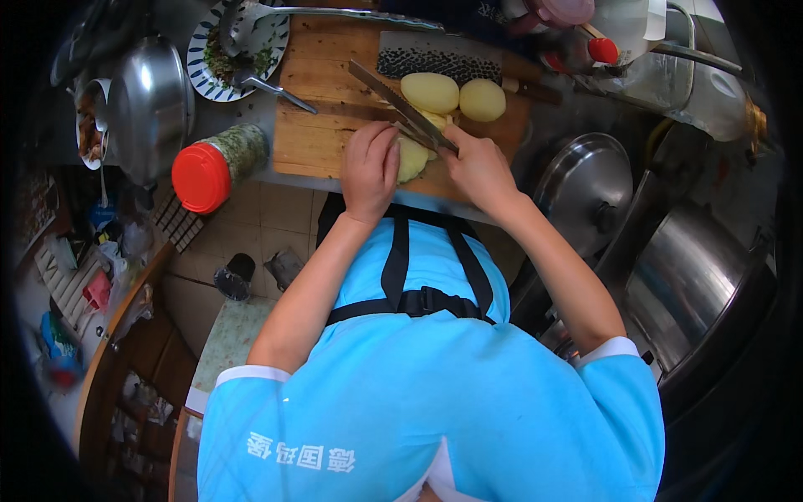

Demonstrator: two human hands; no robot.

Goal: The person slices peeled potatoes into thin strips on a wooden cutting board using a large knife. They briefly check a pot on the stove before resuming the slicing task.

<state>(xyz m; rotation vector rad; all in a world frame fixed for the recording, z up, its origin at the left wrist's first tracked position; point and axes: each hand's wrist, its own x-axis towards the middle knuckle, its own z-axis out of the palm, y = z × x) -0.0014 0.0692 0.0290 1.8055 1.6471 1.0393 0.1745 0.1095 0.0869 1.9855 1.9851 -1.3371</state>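
My right hand (480, 164) grips a long metal blade with a toothed edge (394, 94), slanted over the wooden cutting board (307, 141). Its handle is hidden in my fingers. My left hand (371, 166) is at the board's near edge, its bent fingertips against the lower part of the blade; whether they hold anything is hidden. Beside those fingers lies a pale yellow cut piece (412, 162), apparently potato, with more pale pieces partly covered by the blade. Two peeled potatoes (430, 93) (482, 100) rest just beyond, in front of a cleaver with a dark, pitted-looking blade (439, 56).
A patterned plate (270, 41) of chopped food holds a slotted ladle and a spoon. A red-lidded jar (202, 177) lies near the counter edge. Metal lids (150, 106) (586, 188) flank the board. A red-capped bottle (602, 50) and a large steel pot (690, 282) are at right.
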